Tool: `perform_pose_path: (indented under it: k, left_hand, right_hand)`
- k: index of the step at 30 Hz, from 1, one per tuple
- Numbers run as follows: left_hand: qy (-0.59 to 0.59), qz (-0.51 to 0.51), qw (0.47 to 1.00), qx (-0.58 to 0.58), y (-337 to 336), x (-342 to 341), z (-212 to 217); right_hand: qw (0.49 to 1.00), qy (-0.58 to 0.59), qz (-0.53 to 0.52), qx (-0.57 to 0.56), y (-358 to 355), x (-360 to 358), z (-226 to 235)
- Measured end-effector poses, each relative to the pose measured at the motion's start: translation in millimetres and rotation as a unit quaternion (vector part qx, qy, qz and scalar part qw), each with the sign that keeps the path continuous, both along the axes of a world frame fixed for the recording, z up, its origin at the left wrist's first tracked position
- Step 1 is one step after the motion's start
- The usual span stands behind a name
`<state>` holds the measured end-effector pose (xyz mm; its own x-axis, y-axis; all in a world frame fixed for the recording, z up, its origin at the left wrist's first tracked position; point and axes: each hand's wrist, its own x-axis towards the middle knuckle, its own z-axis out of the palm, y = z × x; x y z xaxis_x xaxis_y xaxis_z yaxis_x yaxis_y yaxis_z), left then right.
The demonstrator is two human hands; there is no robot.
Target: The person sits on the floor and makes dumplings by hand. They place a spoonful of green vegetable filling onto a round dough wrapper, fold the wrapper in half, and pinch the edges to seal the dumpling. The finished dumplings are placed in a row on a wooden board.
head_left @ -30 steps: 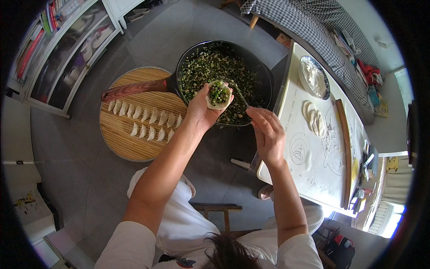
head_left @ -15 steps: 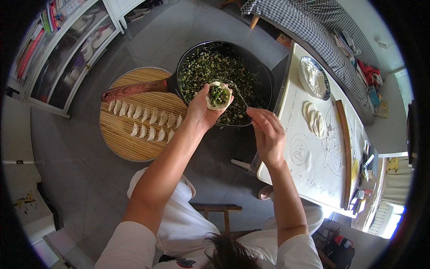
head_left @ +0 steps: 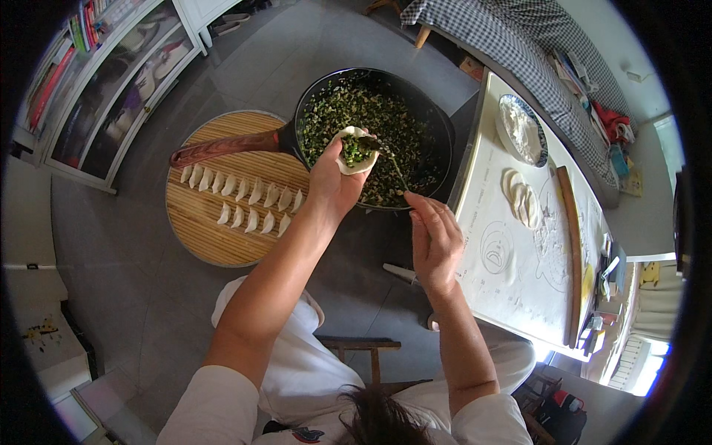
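Note:
Over the pan, my left hand (head_left: pixel 335 182) cups a round dough wrapper (head_left: pixel 362 166) with a mound of chopped green filling (head_left: pixel 354 150) in it. My right hand (head_left: pixel 436 233) pinches the thin handle of a metal spoon (head_left: pixel 395 167); its head is at the filling's right edge. Beneath both hands is a black frying pan (head_left: pixel 443 152) holding more green filling (head_left: pixel 386 111), its wooden handle (head_left: pixel 222 150) reaching left. Two rows of folded dumplings (head_left: pixel 254 220) lie on a round bamboo board (head_left: pixel 196 226), partly hidden by the pan and my left arm.
To the right stands a white-topped table (head_left: pixel 467 245) with a patterned bowl (head_left: pixel 542 144) of flour, overlapping dough wrappers (head_left: pixel 522 199) and a long wooden rolling pin (head_left: pixel 569 252). A glass-door cabinet (head_left: pixel 111 111) is at far left, a checked-cover bed (head_left: pixel 519 37) at back right.
My right hand has shifted slightly left and toward me, with the spoon's head now against the filling. The wrapper in my left hand has tilted a little and moved slightly left.

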<state>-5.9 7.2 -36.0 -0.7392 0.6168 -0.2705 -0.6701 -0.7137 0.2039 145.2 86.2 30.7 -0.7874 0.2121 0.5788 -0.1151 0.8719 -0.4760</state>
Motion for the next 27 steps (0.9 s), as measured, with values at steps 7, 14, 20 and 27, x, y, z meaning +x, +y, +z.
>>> perform_pose_path:
  k: [7, 14, 20, 27]
  left_hand:
    - [0.001, 0.019, 1.0, -0.005, -6.3, -2.1, 9.1]
    - [-0.043, 0.011, 0.999, 0.016, -1.8, -0.7, 8.5]
    - [-0.032, -0.006, 0.999, 0.013, -3.1, 0.5, 14.9]
    - [0.044, -0.006, 0.999, -0.009, -6.9, 1.1, 4.9]
  right_hand:
    - [1.0, 0.012, 0.005, -0.017, -13.3, -5.0, 2.5]
    - [0.998, 0.014, 0.019, -0.05, -13.5, -1.9, -1.3]
    - [0.998, 0.018, 0.018, -0.051, -15.6, -6.8, 0.9]
    - [0.993, 0.0, -0.052, -0.105, -5.5, -5.3, 3.9]
